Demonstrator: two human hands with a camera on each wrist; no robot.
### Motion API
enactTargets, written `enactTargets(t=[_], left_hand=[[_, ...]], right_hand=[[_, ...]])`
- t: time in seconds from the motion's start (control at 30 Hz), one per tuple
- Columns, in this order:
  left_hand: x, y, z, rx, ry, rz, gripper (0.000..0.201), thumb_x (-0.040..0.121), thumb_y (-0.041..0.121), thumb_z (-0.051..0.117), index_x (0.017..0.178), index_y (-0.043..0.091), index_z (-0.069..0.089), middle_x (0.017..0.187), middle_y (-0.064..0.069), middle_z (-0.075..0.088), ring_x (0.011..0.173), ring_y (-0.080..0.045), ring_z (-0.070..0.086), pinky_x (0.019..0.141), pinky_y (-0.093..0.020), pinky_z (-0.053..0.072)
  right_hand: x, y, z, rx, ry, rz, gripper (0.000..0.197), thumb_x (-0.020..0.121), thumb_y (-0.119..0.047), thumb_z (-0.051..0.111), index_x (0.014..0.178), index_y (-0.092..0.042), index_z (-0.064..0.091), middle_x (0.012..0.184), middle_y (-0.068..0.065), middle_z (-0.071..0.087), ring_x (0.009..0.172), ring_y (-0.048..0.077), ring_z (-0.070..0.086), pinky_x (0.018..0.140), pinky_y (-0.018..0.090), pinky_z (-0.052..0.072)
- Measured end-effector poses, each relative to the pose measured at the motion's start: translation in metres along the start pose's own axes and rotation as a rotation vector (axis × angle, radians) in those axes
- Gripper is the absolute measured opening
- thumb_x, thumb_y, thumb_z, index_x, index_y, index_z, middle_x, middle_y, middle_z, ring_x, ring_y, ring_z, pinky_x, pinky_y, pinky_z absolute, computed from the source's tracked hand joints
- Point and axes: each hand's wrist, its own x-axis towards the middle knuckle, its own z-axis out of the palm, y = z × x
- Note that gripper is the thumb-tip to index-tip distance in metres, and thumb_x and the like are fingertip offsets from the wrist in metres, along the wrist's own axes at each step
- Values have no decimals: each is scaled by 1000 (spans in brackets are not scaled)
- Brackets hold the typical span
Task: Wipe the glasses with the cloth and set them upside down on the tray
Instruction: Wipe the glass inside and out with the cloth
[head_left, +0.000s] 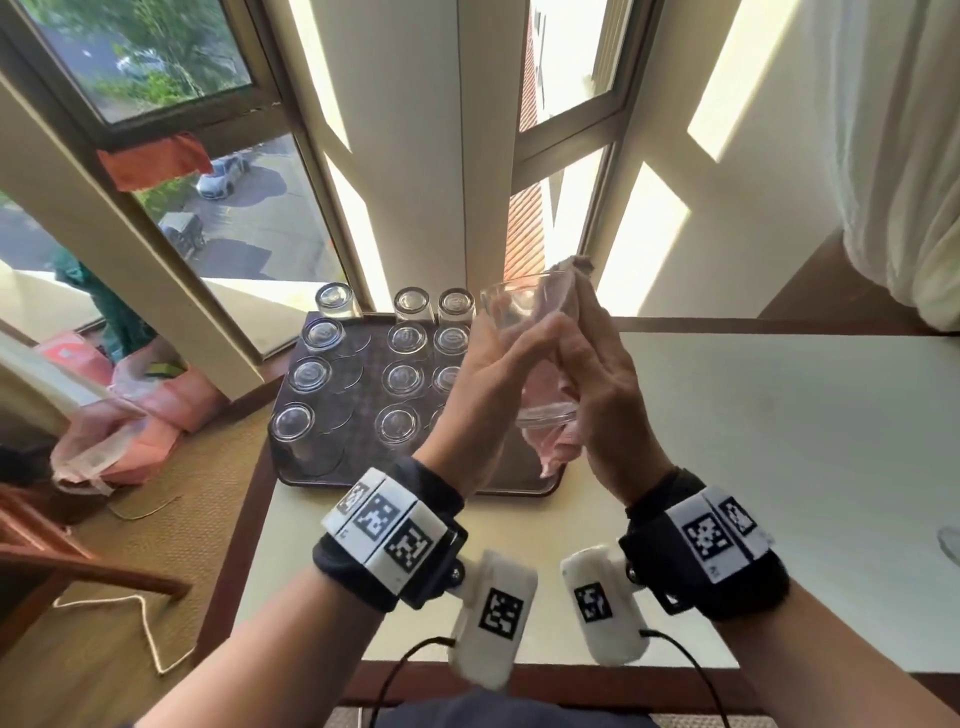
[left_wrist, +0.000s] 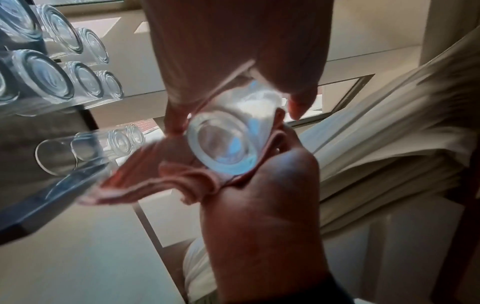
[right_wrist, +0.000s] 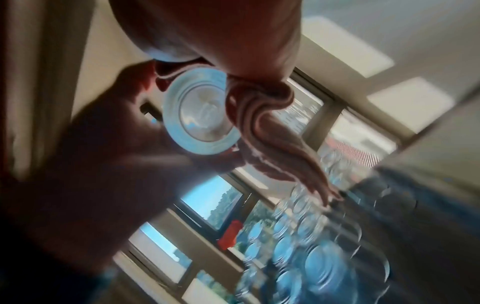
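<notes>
The wiping step is in hand: the left hand (head_left: 498, 374) grips a clear, thick-based glass (head_left: 530, 317) in the air at 3 o'clock of the tray (head_left: 291, 467), and the right hand (head_left: 602, 384) presses the soft pink cloth (head_left: 556, 447) round it. Next, I judge, it calls for inverting the slick glass onto the dark tray among the upturned glasses (head_left: 402, 376).

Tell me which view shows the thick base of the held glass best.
The left wrist view: the glass points its round base at the camera, sharp, with the pink cloth beside it. The right wrist view also shows the base, but blurred. The head view shows the glass only side-on between the hands.
</notes>
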Motion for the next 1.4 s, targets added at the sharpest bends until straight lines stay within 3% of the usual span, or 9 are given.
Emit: enactTargets(t=[0.13, 0.23, 0.33, 0.43, 0.77, 0.9, 1.07, 1.27, 1.4], left_hand=[[1, 1, -6, -126, -85, -80, 67, 92, 44, 52, 152, 16, 37, 148, -26, 45, 132, -47, 49, 108, -66, 40], [-2, 2, -8, 15, 13, -54, 74, 82, 57, 67, 142, 17, 50, 136, -15, 61, 124, -35, 60, 103, -51, 50], [-4, 1, -2, -14, 134, 4, 49, 95, 30, 63, 137, 8, 54, 124, -9, 69, 108, -20, 69, 90, -33, 57], [-7, 1, 8, 14, 116, 6, 40, 100, 16, 54, 137, 4, 46, 127, -14, 65, 107, -20, 70, 87, -33, 59], [2, -2, 5, -195, 85, -152, 62, 88, 45, 60, 131, 1, 53, 120, -30, 61, 103, -35, 63, 92, -47, 56], [10, -4, 1, -260, 88, -170, 65, 81, 51, 66, 128, 9, 53, 114, -23, 65, 108, -39, 60, 96, -52, 53], [18, -19, -3, -79, 60, 28, 91, 63, 50, 88, 136, 26, 38, 132, -13, 54, 121, -38, 59, 96, -46, 54], [17, -45, -3, 1, -7, 85, 88, 63, 43, 90, 133, 33, 37, 108, -4, 59, 104, -24, 65, 96, -44, 55], [21, -50, -10, 4, -22, 44, 102, 60, 48, 91, 140, 24, 32, 104, -9, 62, 97, -27, 66, 91, -45, 56]], right_hand=[[1, -16, -7, 347, -66, 138, 54, 99, -29, 37, 151, -15, 37, 141, 4, 58, 124, 20, 61, 100, 47, 52], [1, -16, -9, 272, -8, 87, 51, 100, -28, 40, 151, -20, 36, 145, 3, 52, 127, 20, 58, 101, 47, 52], [0, -7, -7, 43, 39, -45, 53, 102, -25, 40, 154, -22, 32, 141, 7, 48, 130, 22, 53, 101, 50, 52], [-1, -2, -2, 16, 16, -100, 55, 102, -22, 37, 155, -16, 28, 143, 4, 47, 134, 17, 50, 105, 43, 49], [-12, -5, -9, 410, -53, 276, 45, 102, -27, 37, 142, -13, 50, 134, 9, 64, 122, 26, 62, 103, 46, 51], [-16, -2, -10, 528, -40, 371, 35, 103, -28, 35, 122, -17, 62, 118, 5, 72, 110, 24, 69, 89, 36, 58], [-13, -2, -13, 550, 35, 450, 42, 106, -29, 34, 131, -5, 56, 123, 22, 67, 109, 35, 68, 81, 36, 60], [-11, 6, -21, 332, 133, 503, 34, 106, -27, 41, 109, -5, 68, 96, 14, 76, 84, 25, 75, 66, 31, 61], [-18, 16, -27, 88, 139, 494, 36, 106, -25, 44, 105, 1, 70, 102, 27, 71, 95, 45, 69, 86, 56, 56]])
